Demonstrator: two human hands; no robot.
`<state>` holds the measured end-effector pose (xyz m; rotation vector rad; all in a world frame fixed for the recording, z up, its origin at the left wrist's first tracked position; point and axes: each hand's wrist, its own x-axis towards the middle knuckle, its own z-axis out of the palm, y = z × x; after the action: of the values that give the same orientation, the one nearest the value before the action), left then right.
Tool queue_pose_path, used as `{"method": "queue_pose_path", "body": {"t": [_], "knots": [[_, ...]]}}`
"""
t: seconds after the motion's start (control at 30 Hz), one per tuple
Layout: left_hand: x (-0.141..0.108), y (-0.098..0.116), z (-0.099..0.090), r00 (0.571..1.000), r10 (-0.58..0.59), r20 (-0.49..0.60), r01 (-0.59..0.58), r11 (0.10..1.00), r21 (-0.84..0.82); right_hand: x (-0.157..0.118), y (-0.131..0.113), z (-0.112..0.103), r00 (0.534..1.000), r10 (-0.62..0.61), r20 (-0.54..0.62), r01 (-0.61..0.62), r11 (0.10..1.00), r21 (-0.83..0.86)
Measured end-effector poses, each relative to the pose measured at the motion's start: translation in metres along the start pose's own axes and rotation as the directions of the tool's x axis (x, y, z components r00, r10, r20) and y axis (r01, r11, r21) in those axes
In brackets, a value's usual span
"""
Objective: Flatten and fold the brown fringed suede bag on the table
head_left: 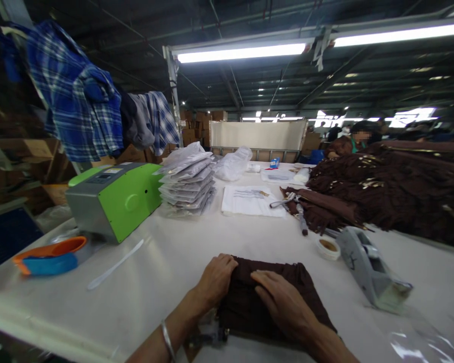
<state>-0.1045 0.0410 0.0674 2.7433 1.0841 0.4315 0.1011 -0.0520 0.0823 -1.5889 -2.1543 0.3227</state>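
Note:
A dark brown folded cloth (249, 315) lies on the white table in front of me, its top edge slightly gathered. My left hand (216, 278) is at its upper left corner, the fingers curled over the edge and closed on the fabric; the thumb is hidden. Flat across the middle of the cloth rests my right hand (283, 302), fingers stretched out and pointing up and left. Below the left part of the cloth, a small dark clip-like piece (212, 337) shows partly behind my left forearm.
To the right are a grey tape dispenser (366, 264), a small round tub (328, 248) and a heap of brown fabric (393, 186). Leftward stand a green-grey machine (132, 201), an orange-blue holder (53, 257) and stacked plastic-wrapped packets (189, 184). A person (350, 143) is behind the heap.

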Motion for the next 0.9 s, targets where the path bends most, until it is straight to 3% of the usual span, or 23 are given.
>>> {"method": "queue_pose_path", "body": {"t": [0.1, 0.2, 0.3, 0.4, 0.5, 0.63, 0.77, 0.9], "knots": [[-0.003, 0.005, -0.002, 0.998, -0.028, 0.049, 0.021, 0.991, 0.13, -0.002, 0.027, -0.027, 0.993, 0.088, -0.076, -0.09, 0.996, -0.016], [-0.006, 0.016, -0.012, 0.998, -0.046, 0.038, 0.037, 0.978, 0.205, -0.004, 0.051, -0.043, 0.989, 0.147, -0.034, -0.15, 0.986, -0.076], [0.003, 0.029, -0.018, 0.999, -0.013, -0.033, 0.018, 0.99, 0.139, -0.004, 0.064, -0.04, 0.993, 0.115, 0.04, -0.108, 0.983, -0.149], [0.021, 0.037, -0.013, 0.99, 0.111, -0.084, -0.114, 0.993, -0.028, -0.002, 0.064, -0.031, 0.992, 0.09, 0.09, -0.066, 0.967, -0.245], [0.034, 0.042, -0.001, 0.982, 0.188, 0.021, -0.183, 0.972, -0.144, -0.004, 0.062, -0.03, 0.991, 0.111, 0.081, -0.084, 0.956, -0.28], [0.032, 0.044, 0.009, 0.969, 0.153, 0.193, -0.119, 0.976, -0.181, -0.019, 0.063, -0.035, 0.997, 0.028, 0.074, -0.013, 0.979, -0.202], [0.028, 0.047, 0.01, 0.971, 0.158, 0.179, -0.127, 0.976, -0.174, -0.044, 0.067, -0.027, 0.994, -0.069, 0.088, 0.084, 0.981, -0.175], [0.044, 0.056, 0.011, 0.961, 0.23, 0.151, -0.205, 0.964, -0.167, -0.065, 0.068, -0.029, 0.989, -0.088, 0.123, 0.101, 0.99, -0.103]]}}
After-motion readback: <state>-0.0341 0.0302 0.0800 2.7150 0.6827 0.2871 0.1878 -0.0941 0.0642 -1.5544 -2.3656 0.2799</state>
